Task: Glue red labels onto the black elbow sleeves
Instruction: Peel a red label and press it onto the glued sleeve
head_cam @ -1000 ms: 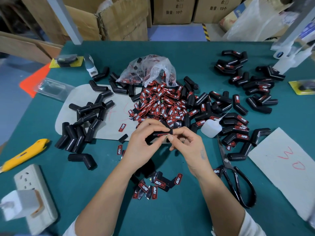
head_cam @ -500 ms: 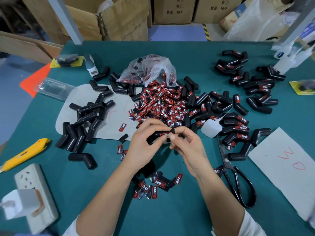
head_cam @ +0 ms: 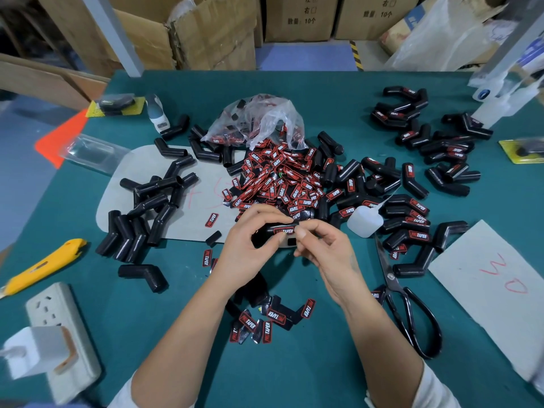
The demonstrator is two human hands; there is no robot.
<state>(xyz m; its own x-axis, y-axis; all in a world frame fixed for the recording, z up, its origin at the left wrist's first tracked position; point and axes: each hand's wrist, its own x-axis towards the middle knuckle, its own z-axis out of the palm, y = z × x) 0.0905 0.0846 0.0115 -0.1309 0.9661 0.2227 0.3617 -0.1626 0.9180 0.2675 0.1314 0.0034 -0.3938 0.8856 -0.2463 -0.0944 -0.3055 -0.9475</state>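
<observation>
My left hand (head_cam: 250, 248) grips a black elbow sleeve (head_cam: 265, 235) above the green table (head_cam: 294, 372). A red label (head_cam: 284, 231) lies on the sleeve's top side. My right hand (head_cam: 326, 248) pinches the sleeve's right end, its fingertips at the label's edge. A big heap of loose red labels (head_cam: 279, 181) lies just beyond my hands, spilling from a clear plastic bag (head_cam: 259, 122). Unlabelled sleeves (head_cam: 147, 207) are piled at the left. Labelled sleeves (head_cam: 412, 213) lie at the right. A small white glue bottle (head_cam: 363, 223) stands right of my hands.
Black scissors (head_cam: 409, 313) lie at the right by a white sheet (head_cam: 494, 290). A yellow utility knife (head_cam: 41, 266) and a power strip (head_cam: 64, 334) are at the left. Several loose labels (head_cam: 265, 322) lie between my forearms. Cardboard boxes (head_cam: 206, 30) stand behind the table.
My hands have shifted the sleeve slightly; the red label now shows face-up on it, and my right fingertips have moved onto the label's right edge.
</observation>
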